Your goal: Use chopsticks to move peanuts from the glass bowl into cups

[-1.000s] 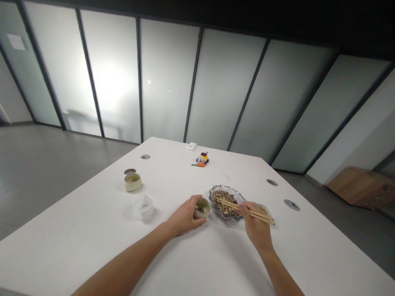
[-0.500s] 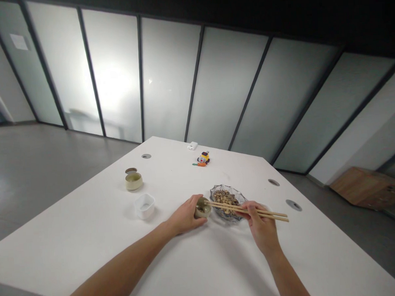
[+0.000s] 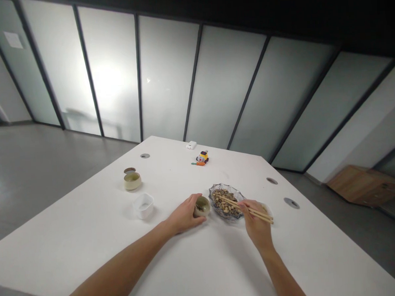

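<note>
My left hand (image 3: 187,214) is closed around the left side of a small greenish cup (image 3: 202,207) on the white table. A few dark bits lie inside that cup. In my right hand (image 3: 257,221) is a pair of wooden chopsticks (image 3: 252,212), slanting down to the left. Their tips are over the seeds and nuts (image 3: 225,203) in a clear scalloped glass bowl (image 3: 220,214), just right of the cup. Whether the tips pinch a piece is too small to tell. Partly behind my right hand sits a pale container (image 3: 268,208).
A white square plastic dish (image 3: 143,207) and a pale green bowl (image 3: 132,181) stand on the left of the table (image 3: 176,262). Farther back are a toy car (image 3: 202,156), an orange-and-green carrot-like item (image 3: 198,164) and a white box-like device (image 3: 191,145). Round inserts (image 3: 291,203) sit in the tabletop.
The chopstick tips have moved right, from over the small cup to the seeds and nuts in the glass bowl. My left hand still holds the cup in place.
</note>
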`<state>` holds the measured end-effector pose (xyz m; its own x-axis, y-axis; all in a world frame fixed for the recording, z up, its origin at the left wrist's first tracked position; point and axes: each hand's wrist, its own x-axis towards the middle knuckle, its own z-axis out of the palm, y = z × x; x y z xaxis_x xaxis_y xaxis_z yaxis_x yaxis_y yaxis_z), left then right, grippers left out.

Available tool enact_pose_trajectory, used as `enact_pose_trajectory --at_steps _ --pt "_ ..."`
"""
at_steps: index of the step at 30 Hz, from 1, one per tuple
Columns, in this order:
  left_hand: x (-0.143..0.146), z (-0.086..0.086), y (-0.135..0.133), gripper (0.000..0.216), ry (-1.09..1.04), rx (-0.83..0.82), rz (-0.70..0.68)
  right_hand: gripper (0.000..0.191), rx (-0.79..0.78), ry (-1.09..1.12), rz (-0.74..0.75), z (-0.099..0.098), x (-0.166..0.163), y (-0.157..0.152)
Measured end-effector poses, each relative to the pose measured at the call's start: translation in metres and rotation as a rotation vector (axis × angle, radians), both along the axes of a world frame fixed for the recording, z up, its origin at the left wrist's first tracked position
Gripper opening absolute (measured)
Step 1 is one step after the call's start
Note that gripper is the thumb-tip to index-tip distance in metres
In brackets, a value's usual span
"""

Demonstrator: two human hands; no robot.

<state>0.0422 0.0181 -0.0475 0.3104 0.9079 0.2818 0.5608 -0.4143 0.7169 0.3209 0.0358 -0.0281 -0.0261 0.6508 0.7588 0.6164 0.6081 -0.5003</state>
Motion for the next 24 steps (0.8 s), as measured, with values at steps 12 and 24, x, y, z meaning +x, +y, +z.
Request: enact_pose_trajectory --at_steps 12,24 --pt "-0.0001 0.0011 -0.0011 0.079 -0.027 0.013 -0.009 0.044 -0.042 0.05 0.04 -0.0041 -0.0035 0.001" --pt "-0.0021 -0.0023 -0.0004 0.081 -0.026 0.016 -0.013 0.048 -0.318 0.585 0.151 0.0044 0.0038 0.0026"
